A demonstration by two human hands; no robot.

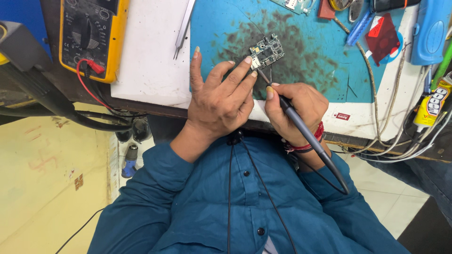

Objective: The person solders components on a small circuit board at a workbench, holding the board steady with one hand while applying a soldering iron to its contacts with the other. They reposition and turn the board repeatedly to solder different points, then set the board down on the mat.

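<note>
1. Upper left of the frame: a yellow multimeter (pixel 92 35) lay flat on the bench (pixel 146 70), red lead plugged in at its lower edge.
2. Top, left of centre: metal tweezers (pixel 183 28) rested on the white part of the bench, tips toward the lower frame, untouched.
3. Centre: left hand (pixel 219 101) lay spread over the bench edge, fingers (pixel 245 63) fanned wide, two fingertips pressed against the lower left edge of a small circuit board (pixel 267 51).
4. Upper centre: the circuit board sat on the stained teal mat (pixel 310 61), tilted, just above both hands.
5. Right of centre: right hand (pixel 296 110) gripped a grey soldering iron (pixel 306 136) like a pen, fingers closed tight around the barrel, tip touching the board's lower edge, cord end trailing toward lower right.
6. Upper right: a red translucent square (pixel 382 37) and a blue case (pixel 431 30) lay well apart from the board.
7. Far right: a yellow glue tube (pixel 432 106) stood among white cables (pixel 400 141).
</note>
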